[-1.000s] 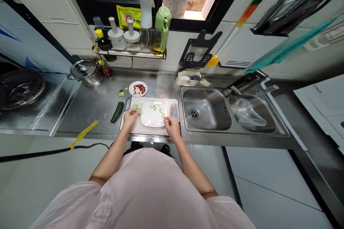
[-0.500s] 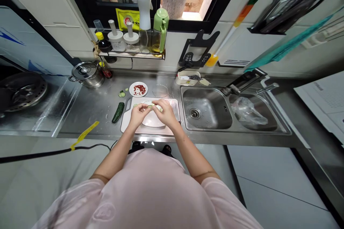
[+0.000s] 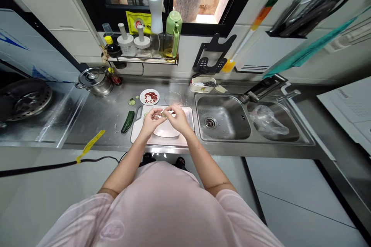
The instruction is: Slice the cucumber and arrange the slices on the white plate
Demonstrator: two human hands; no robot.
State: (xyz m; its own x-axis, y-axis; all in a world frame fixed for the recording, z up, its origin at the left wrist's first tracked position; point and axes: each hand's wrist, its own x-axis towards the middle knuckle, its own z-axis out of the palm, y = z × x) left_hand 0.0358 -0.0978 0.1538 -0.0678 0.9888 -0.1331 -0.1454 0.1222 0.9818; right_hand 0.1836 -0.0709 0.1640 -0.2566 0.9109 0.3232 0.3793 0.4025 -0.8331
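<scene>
My left hand (image 3: 150, 122) and my right hand (image 3: 177, 119) meet above a white plate (image 3: 165, 132) on a white cutting board (image 3: 185, 139). Their fingertips pinch a small pale green cucumber slice (image 3: 164, 114), and the hands hide most of it. To the left of the board lies a dark green cucumber piece (image 3: 128, 122). Several more cucumber slices (image 3: 132, 102) sit on the steel counter (image 3: 98, 123), beside a small plate of red chili pieces (image 3: 149, 97).
A steel sink (image 3: 222, 117) with a plastic bag in its second basin (image 3: 265, 120) lies to the right. A steel pot (image 3: 94, 81) stands at the left, and a bottle shelf (image 3: 142, 60) runs along the back wall.
My hands have moved from apart on the plate to together above it, lifting the cucumber slices. The plate now shows bare white where slices lay a second ago.
</scene>
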